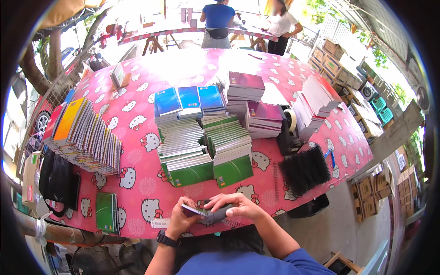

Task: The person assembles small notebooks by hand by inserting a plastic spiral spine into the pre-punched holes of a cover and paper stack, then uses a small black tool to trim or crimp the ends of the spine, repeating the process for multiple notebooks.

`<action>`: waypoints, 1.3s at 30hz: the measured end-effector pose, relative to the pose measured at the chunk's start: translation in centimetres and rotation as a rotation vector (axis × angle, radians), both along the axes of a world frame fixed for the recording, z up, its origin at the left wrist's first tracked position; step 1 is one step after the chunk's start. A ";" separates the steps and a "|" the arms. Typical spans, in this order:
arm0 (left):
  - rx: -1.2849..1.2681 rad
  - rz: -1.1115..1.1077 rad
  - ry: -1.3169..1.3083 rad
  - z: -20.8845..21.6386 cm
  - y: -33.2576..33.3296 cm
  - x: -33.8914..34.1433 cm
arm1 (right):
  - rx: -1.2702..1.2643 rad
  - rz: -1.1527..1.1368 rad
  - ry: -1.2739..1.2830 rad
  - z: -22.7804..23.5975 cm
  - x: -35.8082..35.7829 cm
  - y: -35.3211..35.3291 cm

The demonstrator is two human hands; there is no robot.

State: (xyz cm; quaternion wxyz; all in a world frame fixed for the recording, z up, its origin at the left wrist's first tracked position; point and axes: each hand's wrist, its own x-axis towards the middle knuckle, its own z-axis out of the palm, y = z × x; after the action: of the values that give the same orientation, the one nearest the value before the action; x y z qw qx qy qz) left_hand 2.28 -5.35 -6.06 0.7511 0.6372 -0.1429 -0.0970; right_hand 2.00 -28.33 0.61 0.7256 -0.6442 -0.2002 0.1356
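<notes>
At the near edge of the table, my left hand is closed round a small notebook, which is tilted so its spiral-bound edge shows. Close beside it, the curved fingers of my right hand grip a dark grey object against the notebook; its kind I cannot make out. A loose wire coil lies just below my right hand. Beyond my hands stand two stacks of green spiral notebooks, with blue notebooks behind them. A single green pile sits to the left.
Orange notebooks lean in a long row at left, near a black bag. At right are purple notebooks, a tape dispenser, black coils, blue-handled pliers and white stacks. Two people stand at the far end.
</notes>
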 end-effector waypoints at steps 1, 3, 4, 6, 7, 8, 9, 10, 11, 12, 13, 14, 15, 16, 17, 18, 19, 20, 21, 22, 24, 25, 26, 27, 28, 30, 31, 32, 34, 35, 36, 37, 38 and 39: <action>0.032 0.000 -0.009 0.0 0.0 0.0 | -0.135 0.021 -0.047 0.2 -0.1 0.3; 0.042 -0.002 -0.009 0.0 -0.1 -0.4 | -0.459 -0.049 -0.033 -1.4 0.5 0.4; 0.046 0.007 -0.026 0.2 0.0 -0.2 | -0.455 -0.061 -0.079 -1.1 0.7 0.3; 0.023 0.010 -0.021 -0.2 0.2 -0.1 | -0.185 0.026 -0.068 -0.2 0.6 0.5; 0.002 0.002 -0.002 -0.2 0.2 -0.2 | 0.083 0.119 -0.003 0.8 0.0 0.9; 0.024 -0.009 -0.004 0.2 0.1 -0.2 | -0.028 0.153 0.001 0.7 -0.1 1.1; 0.027 -0.013 -0.002 0.1 0.2 -0.2 | -0.025 0.149 0.002 0.3 0.1 1.1; 0.038 -0.014 -0.023 0.1 0.2 0.0 | -0.308 0.033 -0.039 -0.2 0.9 1.0; 0.049 -0.015 -0.043 0.0 0.2 0.1 | -0.589 -0.087 -0.080 -0.6 1.4 0.8; 0.051 -0.019 -0.049 0.0 0.3 0.0 | -0.367 -0.010 -0.056 -0.9 1.2 0.6; 0.051 -0.004 -0.048 -0.2 0.2 0.0 | -0.096 0.055 -0.015 -0.1 0.6 1.1; 0.058 0.006 -0.034 -0.3 0.2 -0.2 | -0.111 0.070 -0.043 0.2 0.0 1.6; 0.059 0.002 -0.032 -0.2 0.0 -0.2 | -0.126 0.085 -0.071 0.3 -0.2 1.9; 0.062 0.006 -0.005 0.1 0.0 -0.3 | -0.309 0.008 -0.122 0.0 0.1 2.0; 0.058 0.005 0.014 0.4 -0.1 -0.2 | -0.481 -0.109 -0.198 -1.3 0.6 1.4; 0.058 0.001 0.012 0.5 -0.2 -0.2 | -0.595 -0.223 -0.294 -2.0 0.4 0.7; 0.074 0.000 -0.054 0.7 -0.1 -0.1 | -0.708 -0.334 -0.400 -2.2 0.3 0.0; 0.094 0.004 -0.112 0.8 0.0 -0.3 | -0.695 -0.329 -0.357 -2.4 -0.1 -0.7; 0.096 0.013 -0.114 1.3 0.1 -0.3 | -0.691 -0.321 -0.363 -2.5 -0.1 -1.3; 0.179 0.042 -0.109 2.1 0.1 -0.3 | -0.758 -0.310 -0.402 -2.8 -0.3 -1.9; 0.358 0.079 -0.109 4.7 0.0 -0.2 | -0.816 -0.306 -0.506 -3.4 -0.4 -3.2; 0.306 0.103 -0.201 5.0 -0.1 0.2 | -0.776 -0.384 -0.526 -2.5 -0.4 -2.7; 0.266 0.131 -0.278 5.2 -0.1 0.4 | -0.661 -0.382 -0.499 -1.4 -0.2 -2.1; 0.243 0.131 -0.313 5.9 -0.7 0.9 | -0.564 -0.399 -0.460 -0.1 -0.2 -2.2; 0.222 0.134 -0.332 6.8 -0.8 1.1 | -0.528 -0.383 -0.444 1.1 -0.1 -1.9; 0.239 0.142 -0.262 9.0 -0.5 0.8 | -0.452 -0.412 -0.339 3.0 -0.1 -1.5; 0.243 0.154 -0.265 9.4 -0.4 0.7 | -0.426 -0.466 -0.254 3.9 -0.1 -2.0; 0.182 0.126 -0.215 9.8 -0.3 0.7 | -0.335 -0.526 -0.093 3.9 -0.1 -2.8; 0.143 0.090 -0.231 9.7 0.0 0.7 | -0.345 -0.505 -0.176 5.0 -0.5 -2.5; 0.142 0.093 -0.228 9.2 0.0 0.6 | -0.360 -0.490 -0.246 5.7 -0.8 -2.4; 0.132 0.089 -0.217 8.8 0.0 0.5 | -0.394 -0.460 -0.374 6.2 -0.9 -0.9; 0.129 0.089 -0.200 8.3 0.3 0.2 | -0.470 -0.396 -0.514 6.4 -0.9 0.8; 0.127 0.078 -0.198 8.3 -0.1 0.1 | -0.438 -0.374 -0.490 6.2 -1.1 2.0; 0.042 0.072 -0.135 8.3 -0.6 0.0 | -0.405 -0.351 -0.466 5.8 -1.5 2.8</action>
State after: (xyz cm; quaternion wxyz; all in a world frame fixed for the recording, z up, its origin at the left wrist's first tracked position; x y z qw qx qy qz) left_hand 2.23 -5.99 2.26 0.7293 0.6624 -0.1685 -0.0298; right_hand 0.50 -25.56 6.44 0.5302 -0.8133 -0.2155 -0.1049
